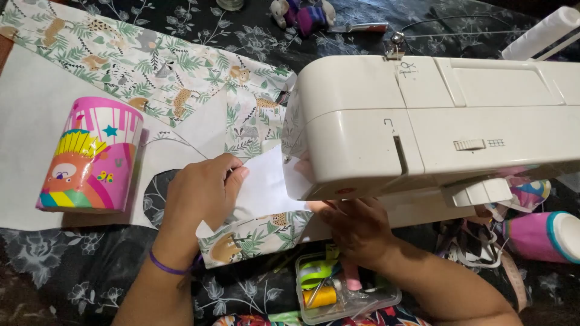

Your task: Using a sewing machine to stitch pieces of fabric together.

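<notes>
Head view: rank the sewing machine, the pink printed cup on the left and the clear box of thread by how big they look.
1. Sewing machine, by far the largest.
2. Pink printed cup.
3. Clear box of thread, close to the cup in apparent size, partly hidden by the right hand, so this order is unsure.

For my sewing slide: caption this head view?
Both hands guide leaf-print cotton fabric under a cream plastic sewing machine.

Animal-and-leaf print fabric (181, 78), cream ground, white underside. One folded strip lies under the left hand (202, 190), white side up between thumb and fingers, printed edge just below the wrist. Far end runs under the right hand (356, 226). Larger piece spreads flat beyond the left hand.
</notes>
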